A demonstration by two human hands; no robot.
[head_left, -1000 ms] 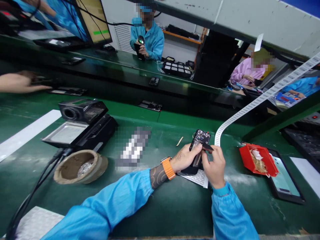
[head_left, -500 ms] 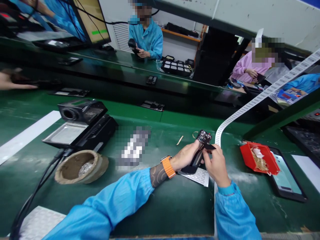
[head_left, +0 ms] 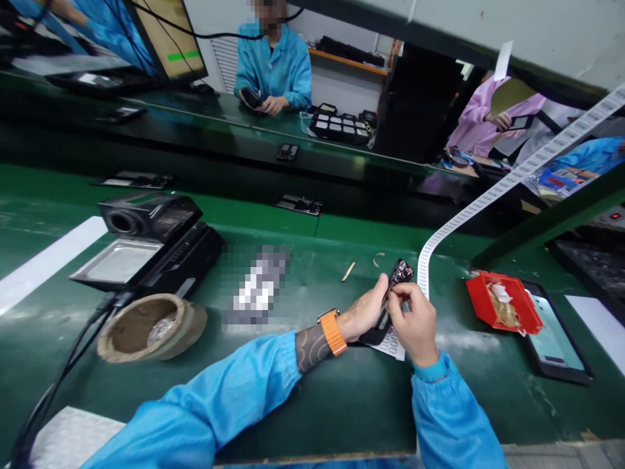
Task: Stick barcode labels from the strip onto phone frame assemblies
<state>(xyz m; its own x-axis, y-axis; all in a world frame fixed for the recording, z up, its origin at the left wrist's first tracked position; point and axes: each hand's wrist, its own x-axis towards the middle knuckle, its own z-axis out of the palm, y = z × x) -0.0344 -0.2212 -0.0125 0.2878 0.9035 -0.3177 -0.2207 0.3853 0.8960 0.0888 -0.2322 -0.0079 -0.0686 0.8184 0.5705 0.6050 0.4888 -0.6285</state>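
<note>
My left hand [head_left: 367, 311] is closed around an opened smartphone [head_left: 401, 271], whose bare circuitry shows at its upper end. The phone is tilted above the bench, and my palm and fingers cover much of its length. Over the phone's middle, my right hand [head_left: 414, 320] has thumb and forefinger pinched together; whatever lies between the fingertips is hidden. Beneath the phone's lower end is a white printed sheet [head_left: 394, 345], partly covered. Two small tan strips, one straight [head_left: 348, 271] and one curled [head_left: 377, 259], lie on the green bench beyond my hands.
A strip of printed labels [head_left: 469, 212] slopes down just right of my hands. Further right, a red bin [head_left: 481, 306] of tan scraps overlaps a tablet-like device [head_left: 561, 342]. On the left are a clay-like pot [head_left: 188, 329] and a black machine [head_left: 195, 264]. Co-workers sit opposite.
The dark flap that showed at my right fingertips is out of sight; those fingers now pinch closer over the phone. A hand at the far left has left the view.
</note>
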